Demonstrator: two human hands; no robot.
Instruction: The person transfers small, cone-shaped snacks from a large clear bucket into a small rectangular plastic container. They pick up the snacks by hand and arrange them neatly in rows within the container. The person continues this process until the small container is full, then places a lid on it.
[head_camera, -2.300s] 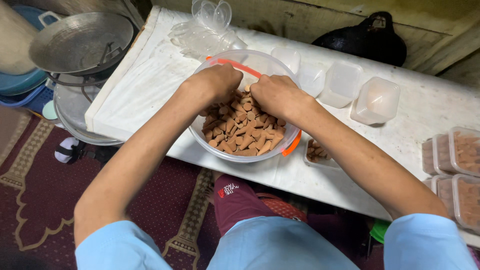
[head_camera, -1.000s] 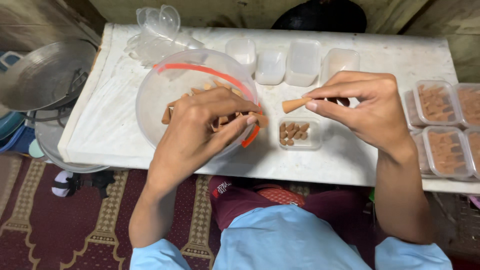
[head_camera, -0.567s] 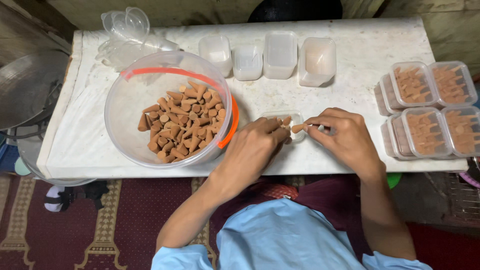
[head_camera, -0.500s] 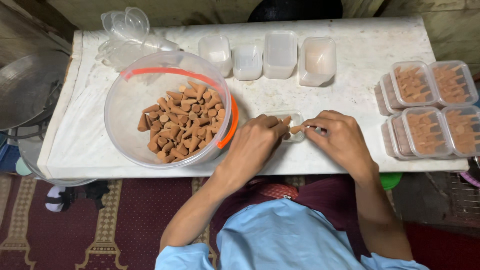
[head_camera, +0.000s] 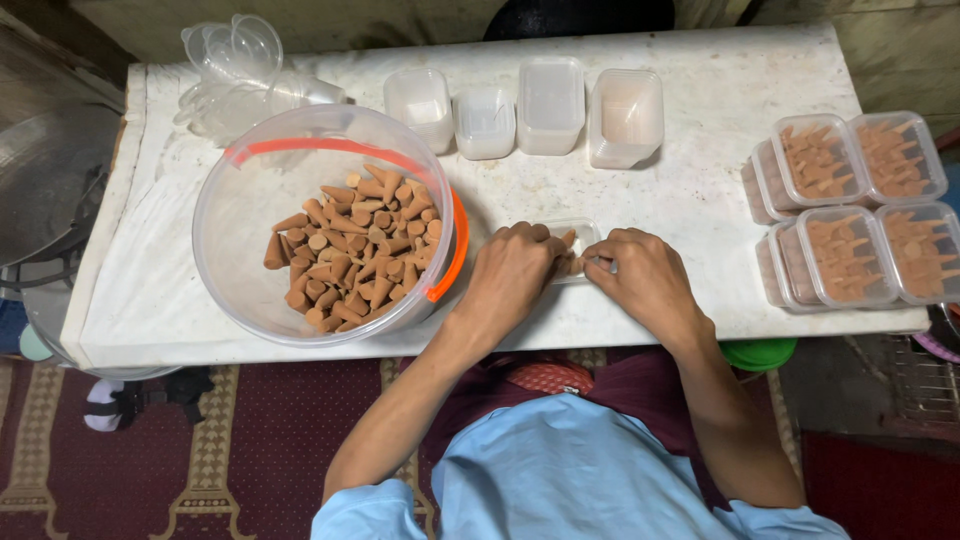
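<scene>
My hands, left (head_camera: 512, 272) and right (head_camera: 640, 280), pinch brown cones (head_camera: 566, 262) into the small clear box (head_camera: 580, 236). Next I judge more cones come from the tub (head_camera: 240, 215) at nine o'clock.

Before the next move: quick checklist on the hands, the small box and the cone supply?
1. Left hand at the small clear box: ok.
2. Right hand at the same box: ok.
3. Cones going into the box, tips up: cannot tell, fingers cover most of it.
4. Brown cones left in the big clear tub: ok, plenty.
5. Empty containers lined up at the far edge: ok.
6. Filled boxes set apart on the right: ok.
</scene>
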